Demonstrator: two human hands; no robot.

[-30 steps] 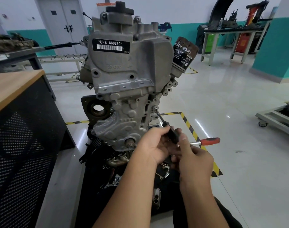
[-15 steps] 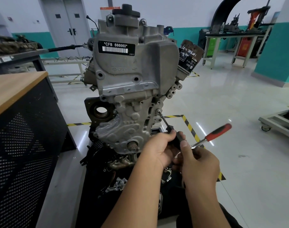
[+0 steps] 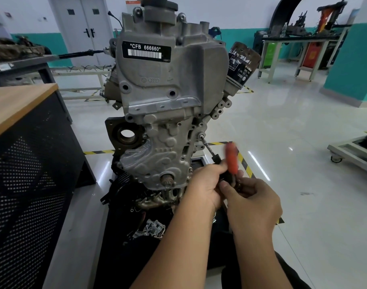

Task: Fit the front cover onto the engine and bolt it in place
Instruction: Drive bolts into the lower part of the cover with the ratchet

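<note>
The grey engine (image 3: 168, 84) stands upright on a black stand, its cast front cover (image 3: 157, 155) seated on the lower face. A thin extension bar (image 3: 208, 147) runs from a bolt (image 3: 201, 134) on the cover's right edge down to a ratchet. My left hand (image 3: 205, 186) grips the black ratchet head. My right hand (image 3: 253, 199) holds the ratchet just below, its red handle (image 3: 230, 157) pointing up and blurred by motion. The crank stub (image 3: 167, 180) pokes out at the cover's bottom.
A wood-topped bench with black perforated sides (image 3: 26, 155) stands close on the left. An oil filter (image 3: 242, 61) juts from the engine's upper right. Yellow-black floor tape (image 3: 244, 163) lies behind my hands. A wheeled trolley (image 3: 353, 153) sits at the right; workbenches (image 3: 299, 44) stand far back.
The red ratchet handle has swung from pointing right, up through a diagonal, to nearly vertical. Both hands stay at the ratchet head, and the extension stays on the same bolt.
</note>
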